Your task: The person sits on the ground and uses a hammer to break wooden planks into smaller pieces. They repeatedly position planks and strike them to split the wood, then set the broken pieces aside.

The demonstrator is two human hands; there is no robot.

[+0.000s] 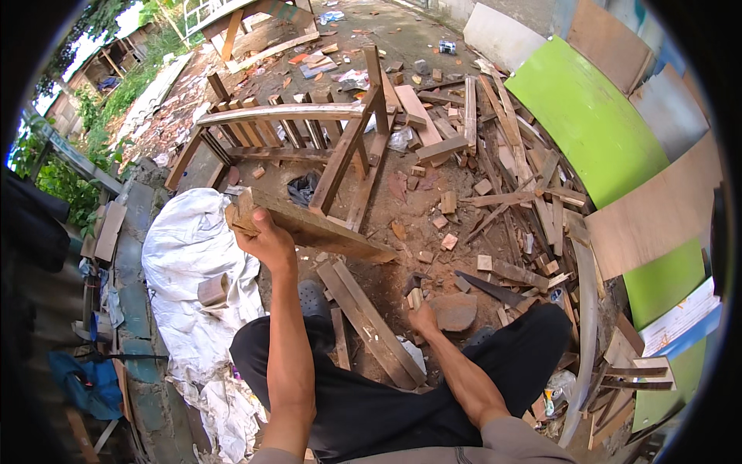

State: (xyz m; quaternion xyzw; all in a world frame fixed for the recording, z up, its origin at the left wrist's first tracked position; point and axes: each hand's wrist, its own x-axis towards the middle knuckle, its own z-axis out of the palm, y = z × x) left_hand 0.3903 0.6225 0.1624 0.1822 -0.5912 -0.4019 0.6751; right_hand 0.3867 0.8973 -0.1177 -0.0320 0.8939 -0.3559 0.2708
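Observation:
My left hand (267, 240) grips one end of a thick wooden plank (325, 230), its thumb over the top edge; the plank slants down to the right toward the dirt. In my right hand (422, 318) is a hammer (415, 295), its dark head pointing away from me and its wooden handle partly hidden by the fingers. Beside that hand sits a flat reddish stone (453, 312), with a dark, saw-like blade (488, 288) just beyond it. Two long boards (371, 325) lie side by side between my legs, below the held plank.
A slatted wooden furniture frame (340, 166) stands ahead. White sheeting (197, 255) covers the ground at left, a small wood block (213, 291) on it. Scrap lumber (518, 162) is heaped at right, before green panels (587, 108). Wood offcuts (449, 242) litter the dirt.

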